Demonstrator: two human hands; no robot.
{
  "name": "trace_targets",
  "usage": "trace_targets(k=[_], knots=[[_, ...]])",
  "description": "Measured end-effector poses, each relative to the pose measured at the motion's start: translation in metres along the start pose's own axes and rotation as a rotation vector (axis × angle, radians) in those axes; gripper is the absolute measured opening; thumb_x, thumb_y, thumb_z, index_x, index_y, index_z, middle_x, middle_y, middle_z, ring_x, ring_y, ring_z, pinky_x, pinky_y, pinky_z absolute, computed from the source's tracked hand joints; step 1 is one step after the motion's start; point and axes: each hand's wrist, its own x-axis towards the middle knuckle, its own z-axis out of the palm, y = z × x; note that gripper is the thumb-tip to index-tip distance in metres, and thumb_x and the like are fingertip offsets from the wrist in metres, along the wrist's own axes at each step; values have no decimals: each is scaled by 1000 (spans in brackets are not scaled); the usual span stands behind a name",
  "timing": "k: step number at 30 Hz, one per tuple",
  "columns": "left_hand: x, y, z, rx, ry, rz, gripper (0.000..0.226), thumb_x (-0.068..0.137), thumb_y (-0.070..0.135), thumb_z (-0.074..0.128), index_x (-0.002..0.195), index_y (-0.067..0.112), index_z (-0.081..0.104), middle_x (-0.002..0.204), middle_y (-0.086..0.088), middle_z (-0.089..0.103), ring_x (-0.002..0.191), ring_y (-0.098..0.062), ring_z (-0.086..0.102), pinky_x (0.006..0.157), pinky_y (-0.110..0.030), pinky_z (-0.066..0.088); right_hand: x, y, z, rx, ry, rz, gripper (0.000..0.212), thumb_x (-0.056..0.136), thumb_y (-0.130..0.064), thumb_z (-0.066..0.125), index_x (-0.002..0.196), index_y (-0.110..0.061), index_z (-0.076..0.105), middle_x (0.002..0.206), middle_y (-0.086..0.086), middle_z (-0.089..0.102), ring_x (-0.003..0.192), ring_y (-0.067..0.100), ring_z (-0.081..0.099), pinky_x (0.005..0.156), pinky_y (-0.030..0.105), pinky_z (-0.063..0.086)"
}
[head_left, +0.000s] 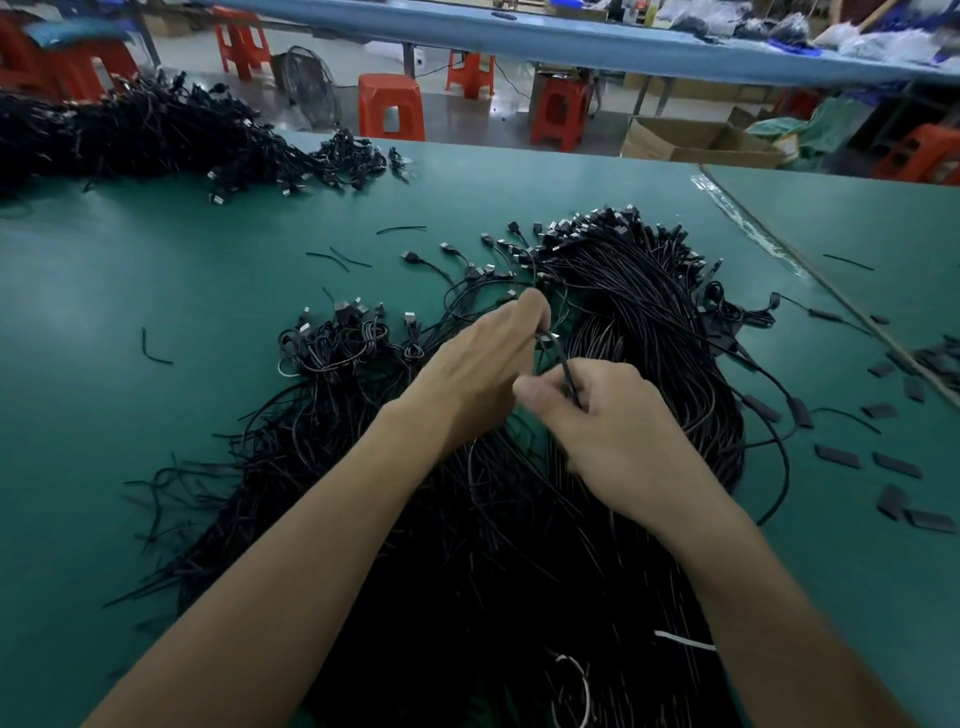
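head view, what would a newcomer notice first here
The tangle of black cables spread across the middle of the green table, plugs fanned out at its far edge. Over it, the left hand and right hand pinch one cable between them. A second dark heap sits far left, orange stools behind.

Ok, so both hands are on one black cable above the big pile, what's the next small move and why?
Probably lift the cable up and clear of the pile. The left hand pinches it at the far end and the right hand grips it nearer. Past that grip it is lost among the tangled cables, so it likely has to come free before anything else.
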Motion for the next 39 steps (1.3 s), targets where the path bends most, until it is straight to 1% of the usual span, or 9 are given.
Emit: trace_targets(k=[3, 6, 11, 16, 20, 23, 27, 31, 39], knots=[[-8, -14, -1, -130, -11, -106, 10, 102, 13, 38, 99, 13, 48, 102, -1, 55, 83, -19, 53, 70, -31, 48, -4, -9, 7, 82, 111, -155, 52, 97, -51, 44, 63, -13, 55, 40, -12, 40, 37, 5, 34, 40, 14, 26], [-8, -29, 2, -235, -42, -395, 37, 108, 32, 32, 103, 11, 61, 100, -6, 61, 89, -26, 59, 78, -35, 50, -9, -14, 13, 169, 57, -306, 61, 103, -45, 42, 56, -6, 45, 45, -5, 37, 42, 8, 32, 43, 22, 29], [-8, -45, -18, -887, 383, -787, 65, 106, 49, 25, 83, 6, 68, 90, -16, 72, 86, -29, 69, 86, -39, 57, -7, -8, 5, 266, 268, -283, 54, 93, -28, 50, 47, -3, 35, 40, 3, 31, 37, 20, 25, 45, 48, 36], [0, -39, -51, -548, 760, -463, 51, 108, 39, 34, 59, 23, 31, 51, 9, 35, 44, -2, 33, 46, -19, 29, 4, 17, -6, -267, 279, 14, 52, 102, -38, 42, 64, -7, 60, 48, 3, 47, 41, 13, 38, 45, 32, 33], [2, -22, -54, -185, 503, -200, 30, 105, 28, 48, 77, 22, 37, 63, 10, 42, 49, 1, 43, 45, -15, 37, 2, 12, 0, -797, 17, 125, 34, 101, -41, 39, 123, -21, 55, 105, -2, 66, 98, 22, 60, 91, 42, 41], [0, -11, -41, 45, 280, -178, 20, 104, 32, 44, 90, 19, 39, 75, 6, 51, 62, -8, 49, 55, -24, 40, 4, 3, 9, -454, -104, 42, 59, 98, -45, 50, 150, -25, 29, 110, -12, 63, 99, 13, 58, 92, 31, 44], [-6, 3, -33, -72, 109, -73, 6, 97, 22, 39, 91, 20, 42, 80, 12, 50, 70, -5, 47, 61, -29, 37, 5, -4, 18, 71, 93, -26, 25, 101, -42, 47, 104, -21, 60, 59, -16, 58, 47, 8, 47, 42, 18, 32], [-22, 3, -39, -463, -26, -201, 16, 80, 28, 44, 81, 18, 57, 69, 5, 55, 59, -8, 44, 54, -24, 39, 10, 4, 12, 60, 249, -113, 31, 103, -31, 48, 80, -16, 62, 47, -18, 45, 41, 4, 35, 41, 13, 27], [-48, 22, -55, -1125, -271, -239, 59, 103, 45, 37, 59, 17, 65, 47, 5, 26, 45, -14, 21, 46, -23, 24, 20, 1, 5, 399, 245, -234, 19, 87, -41, 64, 78, -25, 72, 65, 3, 60, 61, 10, 48, 59, 28, 43]])
